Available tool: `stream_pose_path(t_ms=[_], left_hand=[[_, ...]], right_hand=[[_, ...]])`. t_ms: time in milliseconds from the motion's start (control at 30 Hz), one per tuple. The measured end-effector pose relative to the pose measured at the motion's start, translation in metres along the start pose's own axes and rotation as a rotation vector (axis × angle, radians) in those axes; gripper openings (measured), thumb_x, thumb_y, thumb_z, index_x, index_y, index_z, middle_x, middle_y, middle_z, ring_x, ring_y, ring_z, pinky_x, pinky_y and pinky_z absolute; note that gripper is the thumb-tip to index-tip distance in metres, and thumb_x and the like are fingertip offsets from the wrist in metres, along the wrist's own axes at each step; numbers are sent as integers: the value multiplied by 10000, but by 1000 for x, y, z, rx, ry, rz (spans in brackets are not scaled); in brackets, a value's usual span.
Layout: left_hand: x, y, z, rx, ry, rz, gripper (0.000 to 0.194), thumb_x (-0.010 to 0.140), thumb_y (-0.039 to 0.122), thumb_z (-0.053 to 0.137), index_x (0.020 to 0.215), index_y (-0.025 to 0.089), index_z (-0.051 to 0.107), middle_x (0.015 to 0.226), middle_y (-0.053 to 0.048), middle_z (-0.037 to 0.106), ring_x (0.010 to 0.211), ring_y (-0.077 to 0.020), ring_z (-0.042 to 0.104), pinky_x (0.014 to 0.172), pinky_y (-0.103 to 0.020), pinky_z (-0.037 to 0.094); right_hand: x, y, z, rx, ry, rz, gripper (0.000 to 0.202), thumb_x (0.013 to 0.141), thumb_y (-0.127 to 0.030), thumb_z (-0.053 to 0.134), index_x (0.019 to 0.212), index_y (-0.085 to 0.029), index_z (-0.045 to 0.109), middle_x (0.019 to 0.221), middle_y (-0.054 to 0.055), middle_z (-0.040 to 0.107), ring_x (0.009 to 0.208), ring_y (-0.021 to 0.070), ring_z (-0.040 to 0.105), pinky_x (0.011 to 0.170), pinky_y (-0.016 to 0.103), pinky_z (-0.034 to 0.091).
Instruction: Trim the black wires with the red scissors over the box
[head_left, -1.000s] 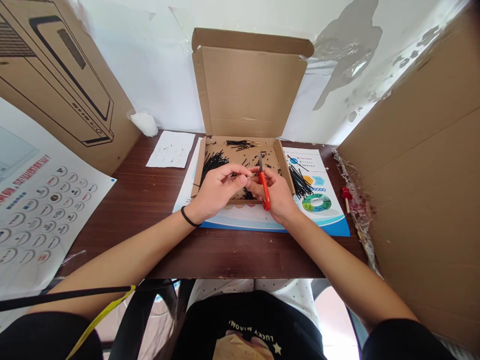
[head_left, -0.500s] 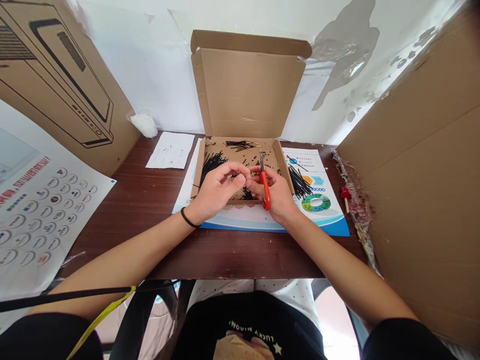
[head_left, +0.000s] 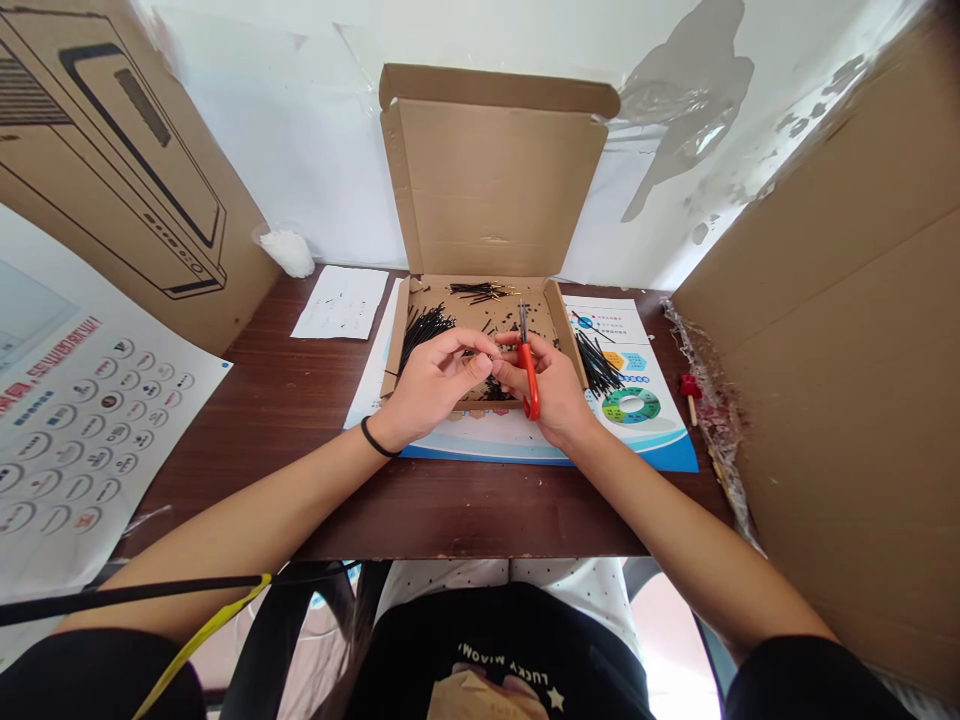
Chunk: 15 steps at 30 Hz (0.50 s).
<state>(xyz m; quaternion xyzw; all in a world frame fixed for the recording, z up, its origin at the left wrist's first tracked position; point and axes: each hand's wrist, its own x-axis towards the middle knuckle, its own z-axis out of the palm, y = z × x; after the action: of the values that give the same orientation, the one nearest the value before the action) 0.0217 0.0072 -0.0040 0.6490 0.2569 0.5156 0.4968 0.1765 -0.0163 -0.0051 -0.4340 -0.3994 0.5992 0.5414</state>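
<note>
Over the front of an open cardboard box (head_left: 390, 368), my left hand (head_left: 439, 380) and my right hand (head_left: 551, 385) meet at the fingertips. Red-handled scissors (head_left: 529, 375) stay in my right hand, blades pointing away from me. The left thumb and finger pinch at the meeting point; whatever lies between them is too small to name. Inside the box a bundle of black wires (head_left: 425, 330) lies at the left. Several black pieces with gold-coloured ends (head_left: 484, 291) lie at the back, and short black bits are scattered over the bottom.
More black wires (head_left: 598, 365) lie right of the box on a printed sheet (head_left: 660, 440). White paper (head_left: 341, 302) with small dark bits is at the left. Cardboard panels (head_left: 847, 350) flank the table (head_left: 480, 510). A small red object (head_left: 690, 385) sits by the right panel.
Both hands keep almost the same pose, fingertips together, with the scissors still in the right hand. Only a very slight shift of the whole view shows.
</note>
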Motion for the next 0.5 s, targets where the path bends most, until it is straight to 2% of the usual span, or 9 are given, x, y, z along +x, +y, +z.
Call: stream_pose_path(t_ms=[167,500], left_hand=[[0,-1,-1,-59,-33,12,195,839,388,716,823,203,657,894,-39,668,888,-147,642,829,-290,518],[-1,-6,-1,6,-30,51,138,865,335,694,840,201,679,896,-32,683,846,-124,637,808,-268,529]], right_hand=[[0,0,0,28,5,7,572,480,-310,919,971,-210,644,660,-67,614,570,77,509,575,239,461],[1,1,2,38,7,8,569,461,-304,923,951,-212,648,657,-69,619,557,74,512,550,234,454]])
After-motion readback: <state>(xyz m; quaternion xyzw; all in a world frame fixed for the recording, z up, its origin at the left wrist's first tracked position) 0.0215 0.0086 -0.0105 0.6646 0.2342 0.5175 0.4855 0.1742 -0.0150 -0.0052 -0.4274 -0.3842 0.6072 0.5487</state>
